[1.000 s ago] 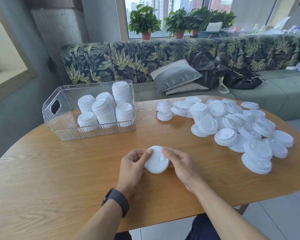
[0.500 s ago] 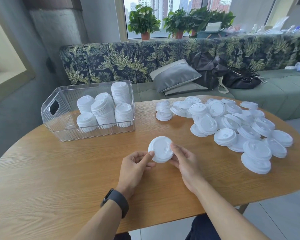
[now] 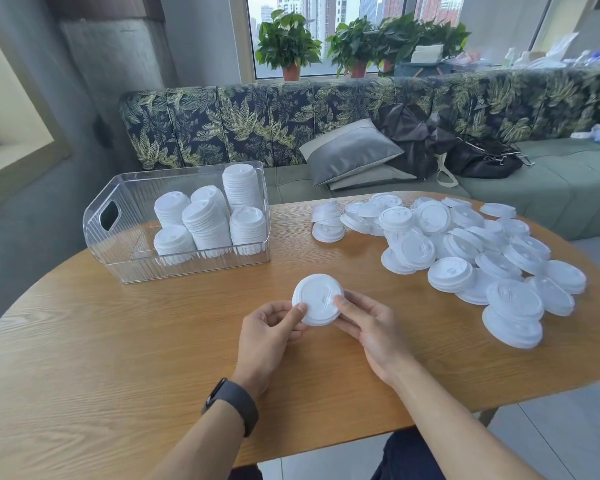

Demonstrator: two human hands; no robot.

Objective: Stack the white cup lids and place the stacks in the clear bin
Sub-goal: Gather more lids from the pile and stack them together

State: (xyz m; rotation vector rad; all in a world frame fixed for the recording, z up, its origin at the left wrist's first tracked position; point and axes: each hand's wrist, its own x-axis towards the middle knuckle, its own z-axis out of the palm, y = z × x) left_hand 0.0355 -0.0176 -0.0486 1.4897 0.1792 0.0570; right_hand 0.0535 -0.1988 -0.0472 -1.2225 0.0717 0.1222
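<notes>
- Risk: the short lid stack (image 3: 317, 299) is pinched only at its rims, so uneven squeezing could let the lids splay or slip onto the counter (image 3: 118, 341).
- Risk: reaching toward 2 o'clock, a sleeve or wrist could scatter the loose lids (image 3: 465, 251).
- Left hand (image 3: 267, 336) pinches the stack's 8 o'clock edge, thumb on top.
- Right hand (image 3: 371, 327) grips its 4 o'clock edge, fingers beneath.
- The stack sits tilted above the counter's centre; the clear bin (image 3: 125, 244), at 10 o'clock, already holds stacks.
</notes>
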